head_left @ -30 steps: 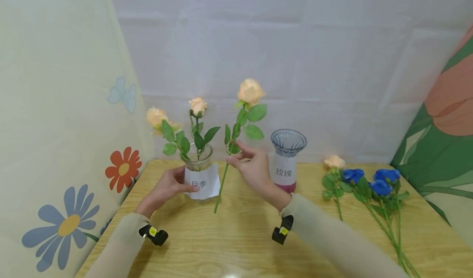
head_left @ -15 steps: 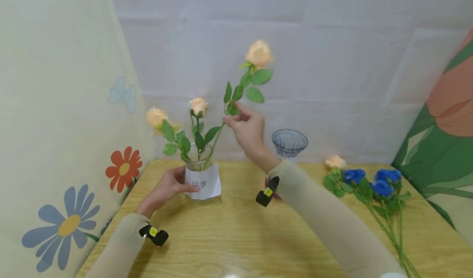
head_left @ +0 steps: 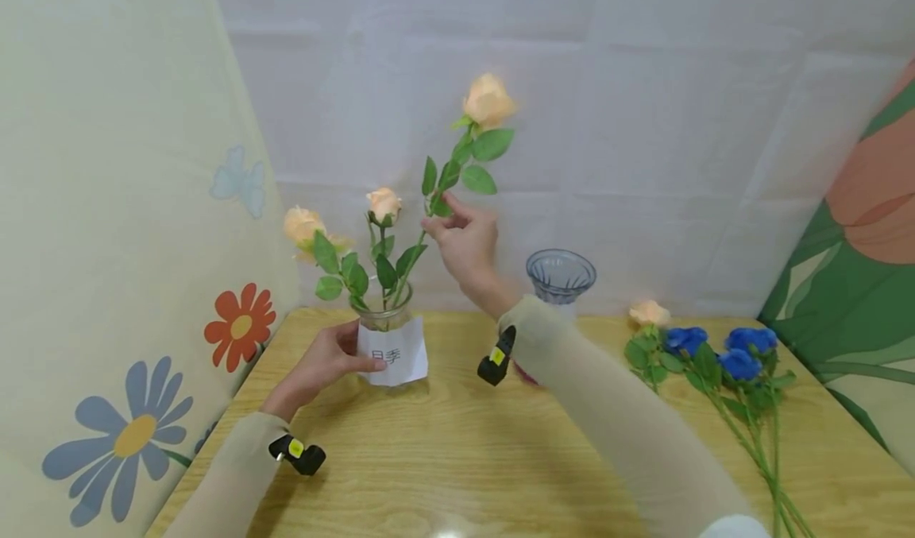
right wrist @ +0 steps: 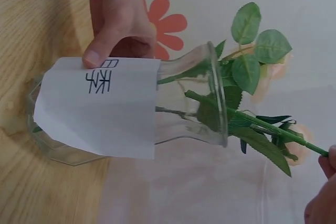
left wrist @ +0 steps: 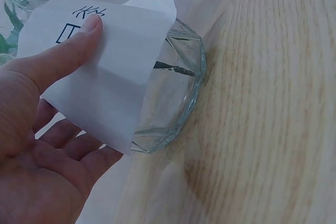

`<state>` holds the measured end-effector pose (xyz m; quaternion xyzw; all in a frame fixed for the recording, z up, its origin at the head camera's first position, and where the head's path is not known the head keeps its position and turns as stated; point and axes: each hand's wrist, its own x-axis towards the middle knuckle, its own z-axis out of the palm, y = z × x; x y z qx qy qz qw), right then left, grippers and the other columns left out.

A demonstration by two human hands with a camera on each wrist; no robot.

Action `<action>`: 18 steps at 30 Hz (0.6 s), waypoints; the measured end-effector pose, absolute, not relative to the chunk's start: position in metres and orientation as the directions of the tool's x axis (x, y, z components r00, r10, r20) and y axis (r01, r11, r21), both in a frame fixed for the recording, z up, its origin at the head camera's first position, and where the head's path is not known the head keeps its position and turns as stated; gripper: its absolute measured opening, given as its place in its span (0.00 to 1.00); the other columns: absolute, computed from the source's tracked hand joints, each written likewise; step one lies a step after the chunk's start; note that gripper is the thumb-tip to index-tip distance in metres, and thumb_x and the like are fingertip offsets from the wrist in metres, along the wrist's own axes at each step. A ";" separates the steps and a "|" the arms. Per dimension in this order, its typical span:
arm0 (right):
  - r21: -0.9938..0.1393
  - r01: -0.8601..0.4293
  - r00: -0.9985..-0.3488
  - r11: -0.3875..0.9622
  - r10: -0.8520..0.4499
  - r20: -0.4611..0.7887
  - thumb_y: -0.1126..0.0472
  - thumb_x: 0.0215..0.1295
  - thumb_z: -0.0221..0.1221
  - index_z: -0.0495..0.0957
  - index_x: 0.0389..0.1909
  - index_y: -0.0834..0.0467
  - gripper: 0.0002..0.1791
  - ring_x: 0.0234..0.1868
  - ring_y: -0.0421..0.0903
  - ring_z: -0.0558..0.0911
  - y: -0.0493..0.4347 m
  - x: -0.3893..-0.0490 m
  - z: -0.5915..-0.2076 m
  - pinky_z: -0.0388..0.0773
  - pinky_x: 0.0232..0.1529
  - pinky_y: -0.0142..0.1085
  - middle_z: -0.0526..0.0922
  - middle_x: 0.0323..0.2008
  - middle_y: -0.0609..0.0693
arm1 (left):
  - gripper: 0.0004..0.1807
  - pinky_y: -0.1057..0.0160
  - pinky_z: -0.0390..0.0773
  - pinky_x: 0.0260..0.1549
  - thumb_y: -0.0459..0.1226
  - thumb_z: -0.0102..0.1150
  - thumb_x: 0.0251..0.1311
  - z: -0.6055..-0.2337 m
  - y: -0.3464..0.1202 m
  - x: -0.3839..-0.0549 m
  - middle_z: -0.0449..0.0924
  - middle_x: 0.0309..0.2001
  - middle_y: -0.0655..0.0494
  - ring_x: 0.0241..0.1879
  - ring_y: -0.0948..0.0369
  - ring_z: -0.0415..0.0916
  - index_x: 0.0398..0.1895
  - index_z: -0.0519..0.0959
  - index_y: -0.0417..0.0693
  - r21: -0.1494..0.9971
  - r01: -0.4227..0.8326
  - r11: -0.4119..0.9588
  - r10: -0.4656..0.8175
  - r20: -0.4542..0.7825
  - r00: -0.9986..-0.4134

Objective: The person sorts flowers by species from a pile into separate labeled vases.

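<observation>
My left hand [head_left: 330,363] grips a clear glass vase [right wrist: 184,129] round its side, thumb over a white paper label [left wrist: 100,77] with black characters. Peach roses on leafy stems stand in the vase, one bloom [head_left: 384,206] upright and another [head_left: 303,226] leaning left. Above and to the right, my right hand [head_left: 473,248] pinches the green stem of another peach rose [head_left: 489,102] between thumb and fingers. That rose slants, bloom up and to the right. In the right wrist view its cut stem end [right wrist: 194,96] overlaps the vase's neck, just past the rim.
A bluish glass vase [head_left: 561,276] stands right of centre, partly hidden by my right forearm. On the wooden table [head_left: 400,466] at right lie a peach rose [head_left: 649,314] and several blue roses [head_left: 739,363]. A pale cloth [head_left: 643,141] hangs behind.
My right hand has risen and moved left with the peach rose, bringing its stem end from beside the label to the vase's mouth. My left hand has stayed on the vase.
</observation>
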<state>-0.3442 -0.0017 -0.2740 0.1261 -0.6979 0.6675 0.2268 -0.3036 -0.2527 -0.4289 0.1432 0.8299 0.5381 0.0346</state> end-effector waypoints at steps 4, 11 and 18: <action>-0.851 -0.506 -0.855 0.143 0.051 0.517 0.66 0.64 0.74 0.80 0.65 0.62 0.29 0.31 0.45 0.85 -0.010 -0.343 -0.291 0.67 0.19 0.28 0.91 0.38 0.53 | 0.43 0.50 0.82 0.56 0.41 0.83 0.55 -0.429 -0.252 -0.303 0.82 0.62 0.42 0.58 0.47 0.82 0.73 0.73 0.38 0.902 0.199 0.384 0.273 0.095 -0.957; -0.808 -0.500 -0.866 0.312 -0.163 0.474 0.64 0.67 0.72 0.80 0.66 0.60 0.27 0.19 0.44 0.79 -0.022 -0.333 -0.317 0.67 0.17 0.29 0.91 0.39 0.52 | 0.42 0.52 0.83 0.55 0.40 0.82 0.56 -0.431 -0.251 -0.305 0.83 0.61 0.43 0.57 0.48 0.82 0.72 0.74 0.39 0.901 0.218 0.374 0.285 0.112 -0.952; -0.740 -0.448 -0.891 0.501 -0.312 0.329 0.58 0.73 0.65 0.86 0.61 0.51 0.17 0.09 0.38 0.58 -0.011 -0.312 -0.315 0.62 0.11 0.32 0.88 0.56 0.48 | 0.40 0.58 0.84 0.51 0.39 0.81 0.56 -0.431 -0.251 -0.306 0.84 0.59 0.43 0.56 0.48 0.83 0.72 0.74 0.39 0.910 0.218 0.354 0.298 0.111 -0.948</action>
